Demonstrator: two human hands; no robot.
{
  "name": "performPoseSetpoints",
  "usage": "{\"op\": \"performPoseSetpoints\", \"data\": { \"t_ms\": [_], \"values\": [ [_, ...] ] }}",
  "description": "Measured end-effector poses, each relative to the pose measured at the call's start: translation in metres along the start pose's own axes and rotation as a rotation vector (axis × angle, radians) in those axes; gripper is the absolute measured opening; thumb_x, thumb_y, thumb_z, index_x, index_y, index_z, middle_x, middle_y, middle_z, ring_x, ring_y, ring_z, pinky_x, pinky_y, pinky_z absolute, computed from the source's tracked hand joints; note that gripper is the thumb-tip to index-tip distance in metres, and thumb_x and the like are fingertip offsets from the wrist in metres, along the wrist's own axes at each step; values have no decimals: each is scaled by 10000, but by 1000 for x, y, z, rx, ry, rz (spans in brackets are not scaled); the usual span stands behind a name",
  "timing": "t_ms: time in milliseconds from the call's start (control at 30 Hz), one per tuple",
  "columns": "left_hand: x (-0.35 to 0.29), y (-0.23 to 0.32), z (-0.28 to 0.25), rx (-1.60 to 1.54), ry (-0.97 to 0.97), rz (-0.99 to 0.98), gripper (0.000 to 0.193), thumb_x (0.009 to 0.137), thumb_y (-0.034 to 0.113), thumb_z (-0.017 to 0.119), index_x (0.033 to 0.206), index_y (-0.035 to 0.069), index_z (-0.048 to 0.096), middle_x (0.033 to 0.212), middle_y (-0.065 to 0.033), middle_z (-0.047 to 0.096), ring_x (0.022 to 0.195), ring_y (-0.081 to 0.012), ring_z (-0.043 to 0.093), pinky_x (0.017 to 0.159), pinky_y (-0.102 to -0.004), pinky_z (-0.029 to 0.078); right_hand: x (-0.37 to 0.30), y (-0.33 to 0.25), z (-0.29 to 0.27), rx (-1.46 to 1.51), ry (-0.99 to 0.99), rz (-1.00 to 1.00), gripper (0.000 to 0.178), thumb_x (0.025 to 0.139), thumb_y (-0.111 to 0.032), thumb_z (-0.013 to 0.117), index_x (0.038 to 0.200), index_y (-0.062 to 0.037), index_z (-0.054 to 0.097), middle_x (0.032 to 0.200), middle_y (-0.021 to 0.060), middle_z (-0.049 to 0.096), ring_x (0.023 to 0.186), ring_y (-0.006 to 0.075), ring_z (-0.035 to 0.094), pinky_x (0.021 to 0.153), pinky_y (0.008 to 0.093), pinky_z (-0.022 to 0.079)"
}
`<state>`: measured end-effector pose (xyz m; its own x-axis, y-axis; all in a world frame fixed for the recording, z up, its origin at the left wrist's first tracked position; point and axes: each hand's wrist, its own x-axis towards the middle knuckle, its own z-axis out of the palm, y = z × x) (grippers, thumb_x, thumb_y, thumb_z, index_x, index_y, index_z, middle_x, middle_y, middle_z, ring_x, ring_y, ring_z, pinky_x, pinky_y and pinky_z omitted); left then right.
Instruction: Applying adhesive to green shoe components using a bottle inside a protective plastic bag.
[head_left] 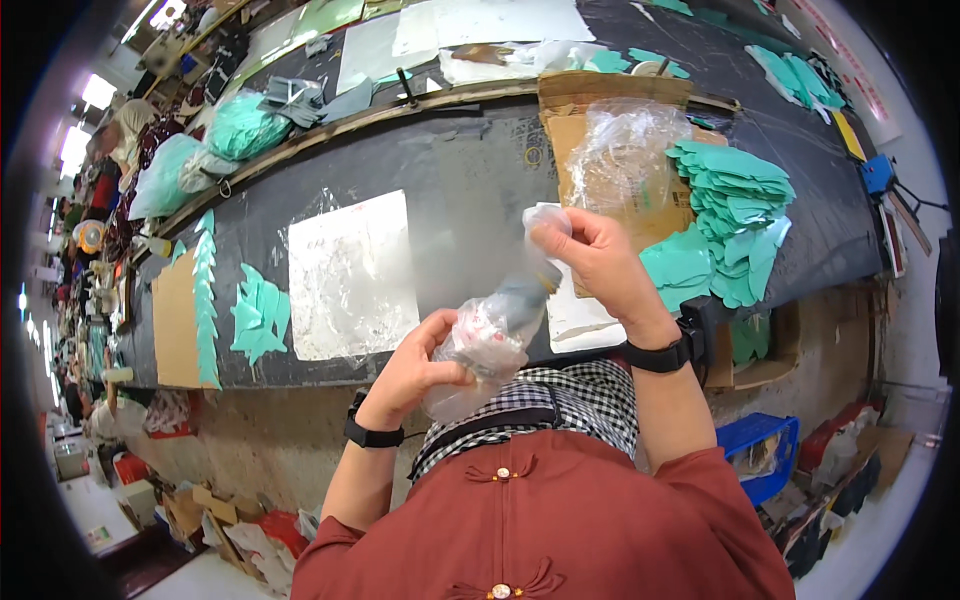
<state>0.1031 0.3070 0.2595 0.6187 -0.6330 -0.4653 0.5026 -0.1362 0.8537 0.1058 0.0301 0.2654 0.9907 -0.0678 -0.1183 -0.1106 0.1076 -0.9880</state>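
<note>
A clear, crumpled plastic bag [485, 345] hangs in front of me, above the table's near edge. Its lower part is gathered in my left hand [405, 375], whose thumb and fingers close round it. Higher up, my right hand [605, 265] pinches the bag's upper end between thumb and fingers and holds it stretched. Something grey-blue shows through the plastic between the hands, along with whitish material with red marks. What exactly lies inside cannot be made out. Behind the bag is a white sheet [580, 325], partly hidden by my right hand.
On the dark table [450, 200] lie a white board [350, 270], fanned green cut pieces [260, 315] and brown cardboard [178, 320]. At right, stacked green pieces [735, 190] rest by an open cardboard piece [565, 130] bearing clear plastic. A blue crate [765, 480] stands below.
</note>
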Motion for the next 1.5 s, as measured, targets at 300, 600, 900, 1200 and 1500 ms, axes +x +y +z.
{"op": "performPoseSetpoints", "data": {
  "t_ms": [300, 600, 900, 1200, 1500],
  "values": [
    [-24, -8, -4, -164, -63, 48, 742, 610, 47, 727, 1326, 13, 536, 1204, -43, 613, 1134, -166, 568, 1002, -307, 441, -32, -14, -13, 31, 283, -146, 156, 928, -142, 723, 970, 3, 681, 993, 4, 667, 845, 42, 583, 727, 231, 482],
    [-40, -9, -8, -77, 15, 106, 663, 643, 30, 732, 1282, 20, 553, 1215, -45, 612, 1145, -170, 567, 1010, -310, 436, -59, -31, 12, 48, -93, -131, 192, 910, -158, 743, 1033, -19, 696, 1069, 15, 667, 912, 67, 599, 784, 229, 497],
    [-33, -6, -20, 29, -9, 140, 605, 669, 43, 739, 1249, 32, 566, 1199, -24, 610, 1147, -149, 555, 1018, -289, 419, -54, -8, 45, 297, -55, -125, 319, 1045, -279, 581, 1177, -2, 670, 1051, 17, 677, 948, 69, 584, 852, 224, 463],
    [-13, -30, -19, -47, -148, 82, 638, 698, 43, 730, 1308, 51, 544, 1190, -33, 602, 1113, -148, 556, 974, -304, 465, -57, 26, 69, 220, 298, -104, 224, 1005, -189, 561, 1068, 15, 633, 992, 119, 697, 952, 185, 644, 912, 335, 493],
    [-20, -23, -25, -39, -154, 132, 658, 724, 110, 716, 1341, 23, 503, 1219, -70, 615, 1126, -155, 564, 989, -298, 440, -52, -1, 103, 268, 288, -30, 194, 964, -196, 561, 982, -12, 618, 1046, 160, 688, 987, 257, 640, 937, 400, 493]
  ]
}}
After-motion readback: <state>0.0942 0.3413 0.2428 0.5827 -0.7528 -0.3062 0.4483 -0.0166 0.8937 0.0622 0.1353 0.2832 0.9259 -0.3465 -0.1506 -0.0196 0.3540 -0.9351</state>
